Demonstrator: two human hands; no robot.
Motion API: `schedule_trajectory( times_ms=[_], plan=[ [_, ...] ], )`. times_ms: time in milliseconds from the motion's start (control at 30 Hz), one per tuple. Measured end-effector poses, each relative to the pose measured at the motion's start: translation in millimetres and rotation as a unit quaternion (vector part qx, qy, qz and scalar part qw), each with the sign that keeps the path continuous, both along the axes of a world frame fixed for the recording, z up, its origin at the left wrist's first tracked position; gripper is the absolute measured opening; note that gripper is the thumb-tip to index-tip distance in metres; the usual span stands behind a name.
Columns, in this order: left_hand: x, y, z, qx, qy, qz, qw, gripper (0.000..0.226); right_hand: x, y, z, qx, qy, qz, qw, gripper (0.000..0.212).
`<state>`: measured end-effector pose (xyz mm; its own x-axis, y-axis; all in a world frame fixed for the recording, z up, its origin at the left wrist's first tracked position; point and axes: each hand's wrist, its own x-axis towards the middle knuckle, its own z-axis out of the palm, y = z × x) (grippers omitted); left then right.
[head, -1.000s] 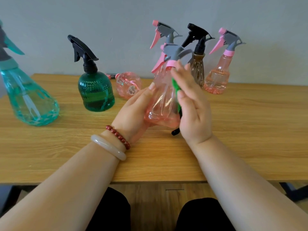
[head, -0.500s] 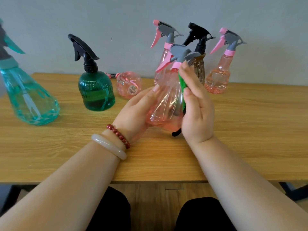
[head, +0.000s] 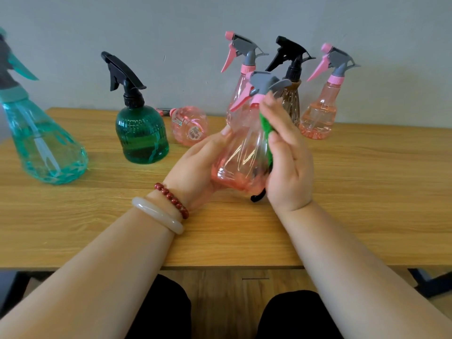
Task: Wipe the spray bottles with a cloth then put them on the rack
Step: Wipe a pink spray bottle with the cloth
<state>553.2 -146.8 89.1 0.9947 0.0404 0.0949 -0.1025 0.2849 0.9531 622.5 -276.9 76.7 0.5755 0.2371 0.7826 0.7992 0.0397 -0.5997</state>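
The table bears a teal bottle, green bottle, brown bottle, two pink bottles, and a round bottle lying sideways.

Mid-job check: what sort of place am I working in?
Likely a plain indoor room set up as a workstation: a wooden table against a bare grey wall, with many spray bottles, like the dark green bottle standing on it and the pink bottle held above it.
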Motion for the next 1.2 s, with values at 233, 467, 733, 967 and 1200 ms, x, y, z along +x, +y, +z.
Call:
schedule_trajectory(
  times_ms=[233, 467, 733, 967, 1200],
  plan=[
    [4, 0, 0, -0.035, -0.015, 0.059, 0.998, 0.052, -4, 2, 1, -0.044, -0.020, 0.043, 0.998, 0.044],
    [5, -2, -4, 0.101, -0.049, 0.161, 0.981, 0.034, 1, 2, 2, -0.062, -0.040, -0.010, 0.997, 0.041],
    [7, -5, -10, 0.235, -0.164, 0.153, 0.946, 0.071, 0, 1, 1, -0.067, -0.043, 0.030, 0.996, 0.041],
    [2, -4, -9, 0.198, -0.178, 0.138, 0.954, 0.055, -1, 3, 1, -0.064, -0.112, 0.004, 0.992, 0.041],
    [3, -10, -8, 0.215, -0.165, 0.142, 0.952, 0.051, 0, -2, -1, -0.050, -0.048, 0.007, 0.998, 0.040]
  ],
)
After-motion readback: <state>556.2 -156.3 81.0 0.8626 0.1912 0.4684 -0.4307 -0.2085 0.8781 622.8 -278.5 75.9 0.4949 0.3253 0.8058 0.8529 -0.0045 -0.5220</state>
